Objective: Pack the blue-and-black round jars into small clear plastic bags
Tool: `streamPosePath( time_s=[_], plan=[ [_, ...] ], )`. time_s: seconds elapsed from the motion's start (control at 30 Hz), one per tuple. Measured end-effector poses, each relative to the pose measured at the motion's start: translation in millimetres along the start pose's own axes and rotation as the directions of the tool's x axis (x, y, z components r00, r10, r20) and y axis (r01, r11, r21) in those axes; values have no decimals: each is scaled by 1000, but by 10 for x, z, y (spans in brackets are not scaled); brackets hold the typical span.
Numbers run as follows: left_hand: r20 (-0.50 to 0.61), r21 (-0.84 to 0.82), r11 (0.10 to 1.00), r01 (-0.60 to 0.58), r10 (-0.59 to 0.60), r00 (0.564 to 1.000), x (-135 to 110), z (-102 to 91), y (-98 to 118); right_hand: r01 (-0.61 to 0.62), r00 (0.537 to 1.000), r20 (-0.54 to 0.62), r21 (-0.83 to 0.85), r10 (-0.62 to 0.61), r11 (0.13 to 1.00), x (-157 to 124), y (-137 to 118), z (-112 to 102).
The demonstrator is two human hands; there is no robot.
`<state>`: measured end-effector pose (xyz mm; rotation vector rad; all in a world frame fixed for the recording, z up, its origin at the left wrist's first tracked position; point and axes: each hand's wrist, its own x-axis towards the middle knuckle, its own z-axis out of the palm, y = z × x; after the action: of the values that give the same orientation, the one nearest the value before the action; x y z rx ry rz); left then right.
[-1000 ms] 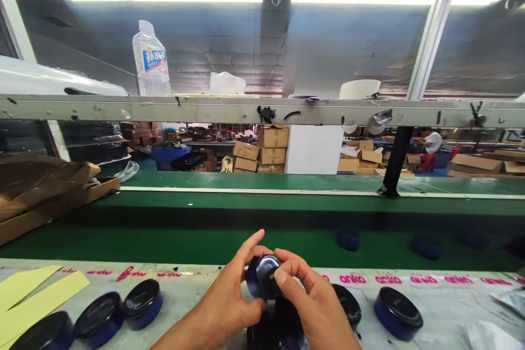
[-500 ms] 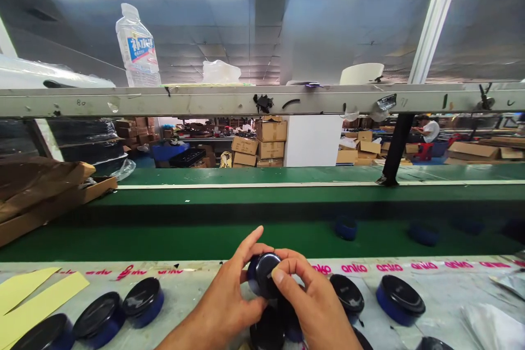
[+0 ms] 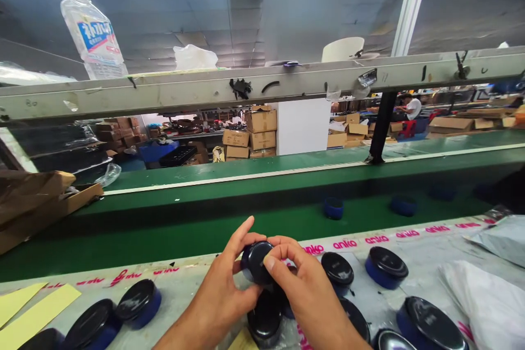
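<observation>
2 hands stay locked on it: the left hand [image 3: 221, 301] cups the blue round tin [image 3: 255, 261] and the right hand [image 3: 305, 298] pinches its black lid, just above the bench's near edge, barely shifted in the last second. Loose tins [image 3: 385, 267] crowd underneath and rightward, a white bag [image 3: 484, 301] hems the far right. The green belt [image 3: 164, 229] ahead is mostly open.

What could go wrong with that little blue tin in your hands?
The blue tin, pinched by fingertips of the left hand and right hand, could slip onto the glossy tins crowded beneath and scuff them. It is near the green belt too, so it might roll away.
</observation>
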<state>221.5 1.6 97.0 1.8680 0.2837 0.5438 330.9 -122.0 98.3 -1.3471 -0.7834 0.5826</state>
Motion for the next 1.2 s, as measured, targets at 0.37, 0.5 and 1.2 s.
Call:
streamPosePath(
  time_s=[0.37, 0.5, 1.2],
  plan=[
    [8, 29, 1000, -8, 8, 1000, 16, 12, 9, 39, 998, -41, 10, -39, 999, -26, 34, 26],
    [15, 23, 1000, 10, -10, 1000, 6, 5, -24, 46, 996, -74, 12, -45, 999, -26, 84, 48],
    [-25, -81, 996, -30, 28, 999, -13, 54, -141, -81, 979, -184, 25, 84, 996, -11, 54, 47]
  ],
)
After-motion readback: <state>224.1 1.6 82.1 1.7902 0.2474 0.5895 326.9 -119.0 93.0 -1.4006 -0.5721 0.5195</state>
